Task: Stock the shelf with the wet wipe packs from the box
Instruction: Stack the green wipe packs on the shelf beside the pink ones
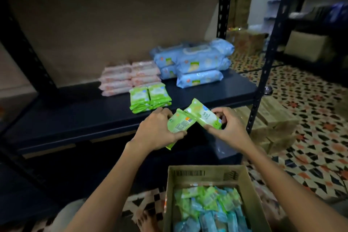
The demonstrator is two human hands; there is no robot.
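Fingers [165, 112] of the left hand [156, 130] are curled round one green pack [178, 123]; the right hand [230, 128] pinches a second green pack [204, 116]. Both are held just off the shelf [94, 118] front edge, above the box [209, 177]. Carry step judged in hand. Next: packs to be squared and laid beside the green stack [149, 98].

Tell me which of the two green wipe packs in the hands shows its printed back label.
The green plastic wipe pack in the left hand: its barcode and fine-print panel face the camera. The green pack in the right hand shows its front.
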